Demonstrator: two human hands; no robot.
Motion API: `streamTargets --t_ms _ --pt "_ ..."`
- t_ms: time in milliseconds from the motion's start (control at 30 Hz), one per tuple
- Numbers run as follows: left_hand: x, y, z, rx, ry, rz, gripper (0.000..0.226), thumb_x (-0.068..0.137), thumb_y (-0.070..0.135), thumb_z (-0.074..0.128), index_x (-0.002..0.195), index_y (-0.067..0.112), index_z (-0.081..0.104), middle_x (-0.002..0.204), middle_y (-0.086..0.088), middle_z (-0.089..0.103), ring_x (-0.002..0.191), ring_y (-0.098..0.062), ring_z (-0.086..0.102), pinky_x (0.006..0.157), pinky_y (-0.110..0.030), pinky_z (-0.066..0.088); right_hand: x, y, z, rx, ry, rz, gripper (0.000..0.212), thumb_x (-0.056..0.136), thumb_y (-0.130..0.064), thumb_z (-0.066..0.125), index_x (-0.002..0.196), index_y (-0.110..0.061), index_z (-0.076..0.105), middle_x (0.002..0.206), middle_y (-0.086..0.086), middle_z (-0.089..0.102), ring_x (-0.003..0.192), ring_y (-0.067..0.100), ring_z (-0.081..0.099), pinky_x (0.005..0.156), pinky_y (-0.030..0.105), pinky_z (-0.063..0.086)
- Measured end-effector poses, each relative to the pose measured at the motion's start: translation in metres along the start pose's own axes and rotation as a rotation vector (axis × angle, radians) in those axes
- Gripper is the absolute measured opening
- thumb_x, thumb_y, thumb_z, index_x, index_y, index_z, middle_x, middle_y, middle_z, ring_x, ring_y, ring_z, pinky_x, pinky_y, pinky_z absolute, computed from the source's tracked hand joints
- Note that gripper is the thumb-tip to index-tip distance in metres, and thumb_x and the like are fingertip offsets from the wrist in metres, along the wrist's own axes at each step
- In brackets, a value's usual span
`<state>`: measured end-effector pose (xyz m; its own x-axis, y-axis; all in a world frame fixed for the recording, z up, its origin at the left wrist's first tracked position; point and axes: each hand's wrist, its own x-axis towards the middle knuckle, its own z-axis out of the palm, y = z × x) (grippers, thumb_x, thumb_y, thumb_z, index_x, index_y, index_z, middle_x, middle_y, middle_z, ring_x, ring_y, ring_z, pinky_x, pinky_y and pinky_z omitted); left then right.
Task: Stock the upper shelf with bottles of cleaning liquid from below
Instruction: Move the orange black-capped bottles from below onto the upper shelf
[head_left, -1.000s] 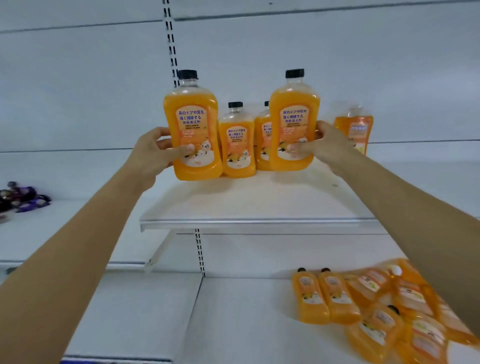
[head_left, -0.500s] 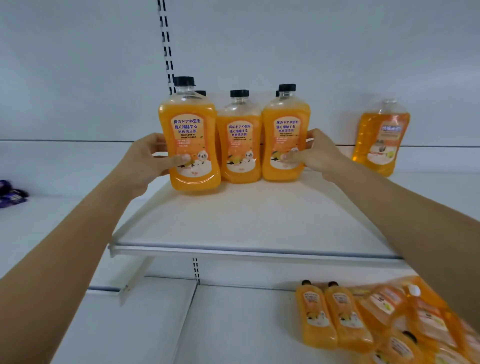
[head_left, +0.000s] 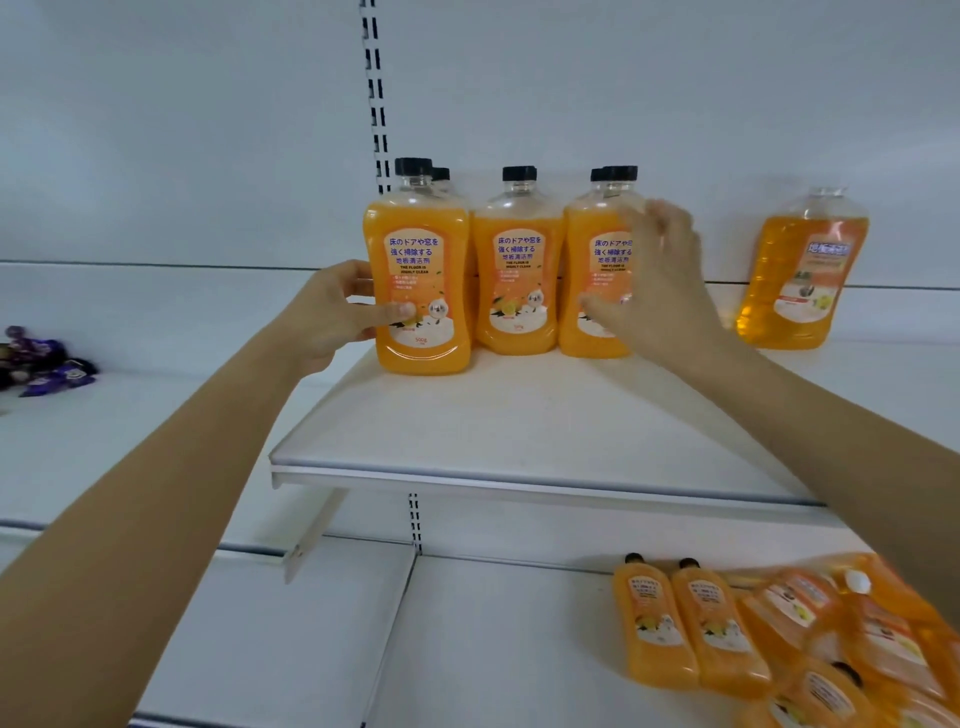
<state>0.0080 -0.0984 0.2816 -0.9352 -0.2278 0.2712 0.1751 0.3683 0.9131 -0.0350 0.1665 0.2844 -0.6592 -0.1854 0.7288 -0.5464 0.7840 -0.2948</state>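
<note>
Upper shelf: white, bearing an upright front row of orange cleaner, with more caps visible behind. Lower shelf: a pile of bottles lies flat at its right, so stocking is judged unfinished. Left bottle and right bottle, both held in the air a second ago, now stand beside the middle bottle. Left hand still grips the left bottle, thumb across the label. Right hand, blurred, has spread its fingers and let go.
</note>
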Motion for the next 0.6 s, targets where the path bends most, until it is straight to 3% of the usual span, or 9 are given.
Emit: streamTargets --t_ms 67,167,267,367,500,600 --pt "0.001 -0.002 -0.001 -0.01 -0.028 0.006 0.049 0.079 0.013 0.069 0.125 0.014 0.05 0.112 0.0 0.057 0.103 -0.019 0.057 0.078 -0.029 0.051 -0.01 -0.011 0.005 0.069 -0.198 -0.127 0.052 0.076 -0.037 0.065 0.123 -0.022 0.048 0.128 0.009 0.044 0.125 0.029 0.036 0.108 0.041 0.03" --pt "0.003 -0.004 -0.005 -0.033 -0.069 0.026 0.046 0.079 0.013 0.069 0.122 0.015 0.052 0.104 0.004 0.058 0.097 -0.015 0.059 0.069 -0.022 0.05 -0.031 -0.024 0.014 0.087 -0.551 -0.172 0.056 0.087 -0.038 0.059 0.137 -0.023 0.041 0.141 0.002 0.04 0.131 0.017 0.033 0.11 0.027 0.024" --pt "0.005 -0.006 -0.008 -0.008 -0.09 0.057 0.045 0.079 0.014 0.069 0.121 0.015 0.052 0.11 0.001 0.059 0.095 -0.011 0.059 0.067 -0.019 0.049 -0.039 -0.028 0.021 0.074 -0.728 -0.2 0.049 0.092 -0.039 0.049 0.137 -0.021 0.042 0.142 -0.002 0.042 0.13 0.011 0.035 0.104 0.019 0.023" --pt "0.005 -0.009 -0.009 0.027 -0.116 0.084 0.048 0.082 0.017 0.067 0.126 0.014 0.05 0.117 0.0 0.057 0.098 -0.012 0.058 0.067 -0.017 0.048 -0.041 -0.03 0.021 0.074 -0.737 -0.177 0.042 0.094 -0.037 0.046 0.132 -0.019 0.048 0.136 -0.004 0.049 0.125 0.01 0.04 0.104 0.019 0.026" --pt "0.009 -0.011 -0.013 0.154 -0.109 0.088 0.063 0.079 0.025 0.07 0.135 0.015 0.043 0.129 -0.002 0.054 0.113 -0.019 0.055 0.09 -0.03 0.049 -0.044 -0.031 0.021 0.068 -0.678 -0.189 0.039 0.093 -0.036 0.048 0.128 -0.018 0.054 0.13 -0.004 0.053 0.116 0.004 0.043 0.091 0.01 0.026" --pt "0.007 -0.008 -0.018 0.281 -0.048 0.148 0.079 0.075 0.032 0.074 0.14 0.017 0.033 0.135 -0.003 0.048 0.12 -0.019 0.05 0.095 -0.034 0.045 -0.045 -0.029 0.019 0.057 -0.625 -0.17 0.036 0.091 -0.04 0.049 0.12 -0.021 0.058 0.125 -0.004 0.056 0.115 0.008 0.046 0.097 0.021 0.033"
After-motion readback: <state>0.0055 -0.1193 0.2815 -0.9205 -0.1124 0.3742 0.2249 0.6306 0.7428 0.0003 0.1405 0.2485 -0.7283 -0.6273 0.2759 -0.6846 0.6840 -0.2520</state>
